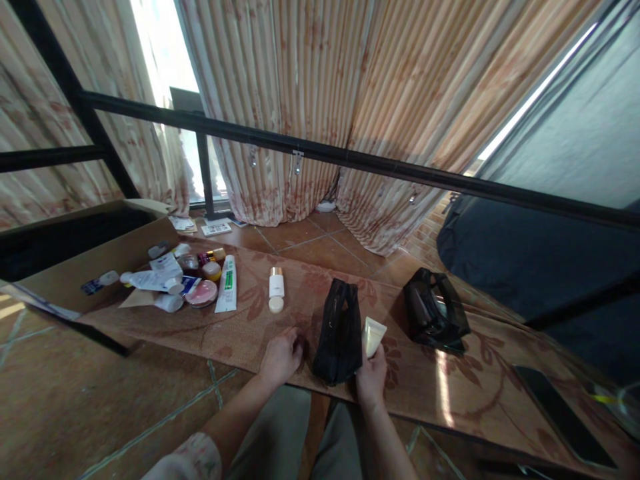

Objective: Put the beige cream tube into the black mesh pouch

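A black mesh pouch (339,331) stands on the patterned table top (260,327) in front of me. My right hand (371,373) is closed round a cream squeeze tube (373,335), held against the pouch's right side. My left hand (281,357) rests on the table just left of the pouch, fingers curled, with a small dark thing under the fingertips that I cannot make out. A white bottle with a gold collar (276,288) lies further back, its cap off beside it.
A heap of tubes, jars and a pink compact (201,293) lies at the left, next to an open cardboard box (75,267). A second black pouch (434,311) sits at the right. A dark phone (563,415) lies far right. A black rail (350,160) crosses overhead.
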The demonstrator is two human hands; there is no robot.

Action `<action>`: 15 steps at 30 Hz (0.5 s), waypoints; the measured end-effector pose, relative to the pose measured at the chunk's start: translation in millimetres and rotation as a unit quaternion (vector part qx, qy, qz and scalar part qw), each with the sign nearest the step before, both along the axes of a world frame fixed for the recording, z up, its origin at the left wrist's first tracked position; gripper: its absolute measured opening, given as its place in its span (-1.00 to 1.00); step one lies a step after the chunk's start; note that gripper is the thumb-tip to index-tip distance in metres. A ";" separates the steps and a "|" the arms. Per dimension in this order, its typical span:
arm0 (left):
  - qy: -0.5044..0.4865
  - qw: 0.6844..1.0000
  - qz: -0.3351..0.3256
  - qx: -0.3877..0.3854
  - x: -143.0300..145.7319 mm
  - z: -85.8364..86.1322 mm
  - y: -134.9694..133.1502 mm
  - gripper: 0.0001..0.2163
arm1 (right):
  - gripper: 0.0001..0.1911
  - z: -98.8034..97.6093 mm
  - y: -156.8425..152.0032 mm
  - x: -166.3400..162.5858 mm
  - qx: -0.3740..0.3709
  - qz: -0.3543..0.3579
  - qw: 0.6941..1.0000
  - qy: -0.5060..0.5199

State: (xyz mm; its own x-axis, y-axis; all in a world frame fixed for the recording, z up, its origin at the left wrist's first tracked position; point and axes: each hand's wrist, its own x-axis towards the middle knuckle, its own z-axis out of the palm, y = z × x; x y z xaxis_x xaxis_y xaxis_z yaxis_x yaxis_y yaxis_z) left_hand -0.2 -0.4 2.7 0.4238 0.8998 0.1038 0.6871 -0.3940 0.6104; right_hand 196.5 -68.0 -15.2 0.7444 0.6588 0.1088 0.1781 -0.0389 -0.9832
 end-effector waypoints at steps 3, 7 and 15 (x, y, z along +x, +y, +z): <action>-0.001 1.000 0.001 0.002 0.0 1.3 -0.2 -0.86 | -0.59 0.8 0.1 0.2 0.002 -0.001 1.000 0.001; 0.007 1.000 0.000 -0.001 -0.2 0.8 -0.4 -0.87 | -0.59 1.7 -0.2 0.8 0.004 0.009 1.000 0.002; 0.000 1.000 0.004 -0.004 -0.5 -1.1 -0.2 -0.88 | -0.58 -0.5 0.0 0.4 0.010 0.015 1.000 0.015</action>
